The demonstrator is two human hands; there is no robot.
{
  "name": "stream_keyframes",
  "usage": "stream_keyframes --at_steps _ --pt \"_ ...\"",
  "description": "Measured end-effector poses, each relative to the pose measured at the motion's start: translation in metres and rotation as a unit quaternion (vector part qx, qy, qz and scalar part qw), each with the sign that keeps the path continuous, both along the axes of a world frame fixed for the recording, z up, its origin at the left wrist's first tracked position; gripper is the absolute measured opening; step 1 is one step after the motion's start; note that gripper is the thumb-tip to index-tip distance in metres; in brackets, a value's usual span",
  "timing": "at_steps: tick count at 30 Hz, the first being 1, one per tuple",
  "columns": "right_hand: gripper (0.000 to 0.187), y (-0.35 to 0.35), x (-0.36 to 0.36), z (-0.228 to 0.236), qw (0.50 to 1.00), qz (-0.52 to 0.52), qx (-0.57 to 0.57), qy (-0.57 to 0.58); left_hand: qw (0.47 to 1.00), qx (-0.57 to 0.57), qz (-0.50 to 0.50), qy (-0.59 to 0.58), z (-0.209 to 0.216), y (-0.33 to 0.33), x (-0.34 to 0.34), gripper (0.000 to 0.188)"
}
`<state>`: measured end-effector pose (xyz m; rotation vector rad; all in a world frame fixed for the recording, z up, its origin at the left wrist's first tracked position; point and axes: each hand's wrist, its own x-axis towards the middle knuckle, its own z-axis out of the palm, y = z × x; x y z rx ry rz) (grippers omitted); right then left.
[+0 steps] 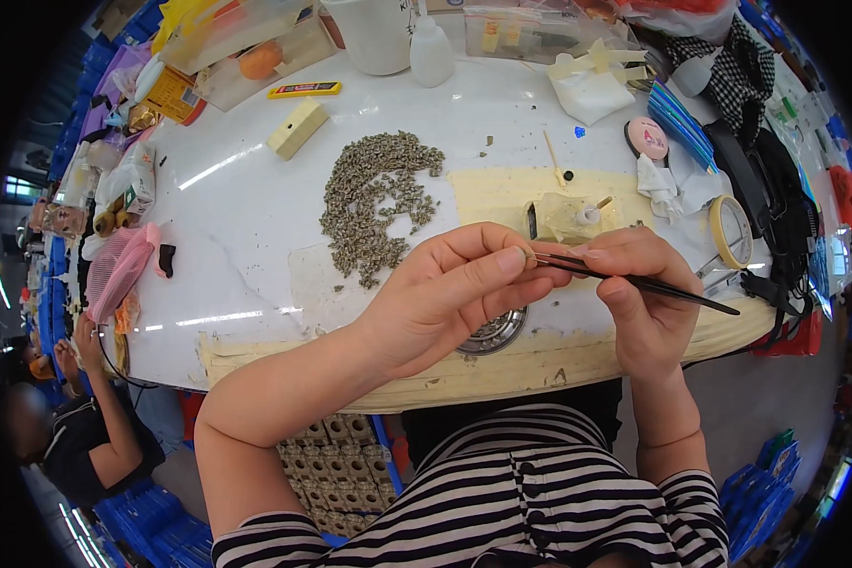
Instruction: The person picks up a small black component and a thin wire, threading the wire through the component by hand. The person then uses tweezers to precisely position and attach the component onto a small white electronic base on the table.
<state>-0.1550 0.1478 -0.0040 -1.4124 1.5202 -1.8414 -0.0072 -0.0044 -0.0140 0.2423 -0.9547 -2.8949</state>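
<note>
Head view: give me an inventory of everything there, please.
Table: 1, white, centre
Tweezers: 1, black, centre right
Small metal parts: many, grey, centre
Round dish: 1, silver, lower centre
Block: 1, cream, upper left
Tape roll: 1, yellow, right
Mesh bag: 1, pink, left edge
Container: 1, white, top
Co-worker: 1, dark top, lower left
Bins: many, blue, view's edges
Other clutter: uncounted, mixed, table edges
Left hand: 1, bare, at tweezer tips
Right hand: 1, bare, holding tweezers
</note>
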Motion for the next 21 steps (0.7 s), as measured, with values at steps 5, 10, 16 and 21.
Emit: stream_keyframes --at_steps 5,10,16,21 --pt "0.018 0.0001 0.0003 -0.0012 1.000 -0.002 -0.003 -0.001 1.000 0.000 -0.003 0.001 0.0002 0.0002 -0.0009 0.015" --pt "0.017 0.0003 -0.0004 -0.0009 1.000 0.000 -0.002 0.009 1.000 0.000 -0.004 0.003 -0.0005 -0.0002 -0.0003 0.015" --pt "0.016 0.0005 0.0018 -0.0006 1.000 0.002 -0.003 -0.017 1.000 -0.003 -0.001 -0.002 0.0016 0.0011 0.0000 0.015" --pt "0.016 0.0017 0.0024 -0.0041 0.993 0.005 0.009 -0.119 1.000 -0.008 -0.004 -0.004 0.0010 0.0007 0.0004 0.015"
